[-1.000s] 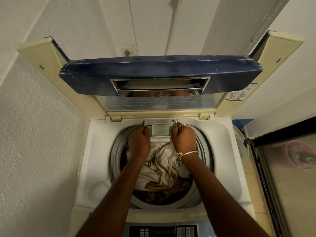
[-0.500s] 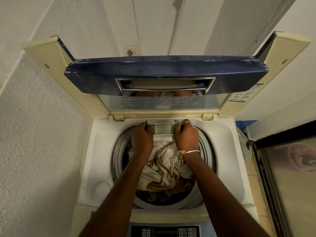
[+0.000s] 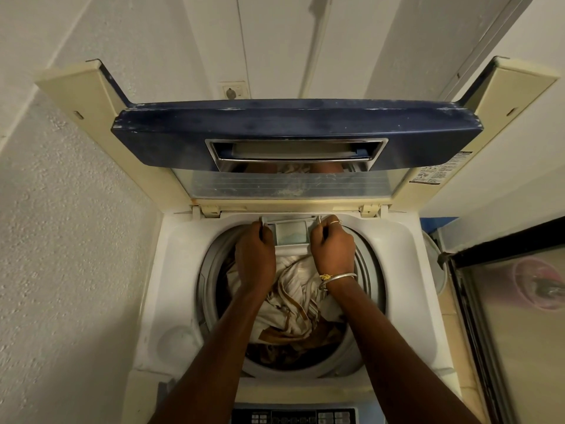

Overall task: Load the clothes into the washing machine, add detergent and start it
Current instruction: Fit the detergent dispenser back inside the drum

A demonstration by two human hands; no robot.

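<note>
Left hand [image 3: 255, 258]: fingers curled tight round the left end of the detergent drawer [image 3: 292, 234], knuckles up.
Right hand [image 3: 331, 249]: gripping the drawer's right end the same way, with a ring on one finger and a bangle [image 3: 337, 278] at the wrist.
Detergent drawer: a small pale grey plastic tray at the middle of the far edge of the tub opening, just below the lid hinge. Whether it holds detergent cannot be told.
Handling: it looks light and rigid. It is best held at both ends and moved squarely, since a skewed push may jam it.
Clothes [image 3: 293, 304]: cream and brown fabric heaped in the drum beneath both wrists. It is soft and limp and lies clear of the drawer.
Washing machine [image 3: 177, 270]: a white top loader standing between a textured wall and a steel appliance.
Lid [image 3: 275, 127]: navy blue, standing raised at the far edge.
Control panel [image 3: 293, 417]: dark, at the near edge, untouched.
</note>
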